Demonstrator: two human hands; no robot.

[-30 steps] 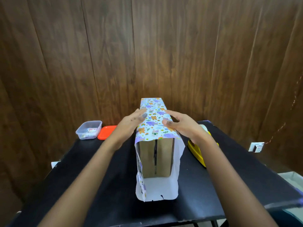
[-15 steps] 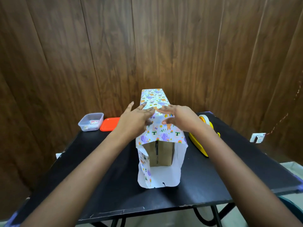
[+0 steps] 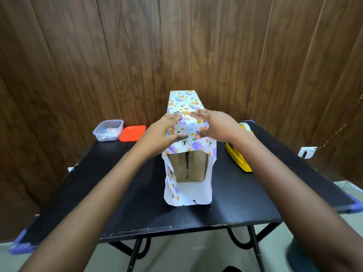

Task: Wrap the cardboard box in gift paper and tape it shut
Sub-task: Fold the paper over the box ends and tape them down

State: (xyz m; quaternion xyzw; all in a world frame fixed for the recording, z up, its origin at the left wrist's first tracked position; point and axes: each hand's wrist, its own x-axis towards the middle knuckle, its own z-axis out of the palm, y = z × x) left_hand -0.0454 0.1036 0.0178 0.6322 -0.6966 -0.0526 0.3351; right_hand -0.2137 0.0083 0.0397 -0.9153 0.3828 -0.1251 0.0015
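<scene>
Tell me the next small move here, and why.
Probably fold the top overhang of the animal-print gift paper down over the bare near end of the brown cardboard box. The left hand and right hand both lie flat on the wrapped top, while that end is uncovered and the paper juts past it as an open sleeve.

Clear container (image 3: 108, 130) beside orange lid (image 3: 132, 133), far left on black table (image 3: 117, 193); wood wall (image 3: 78, 65) behind.
</scene>
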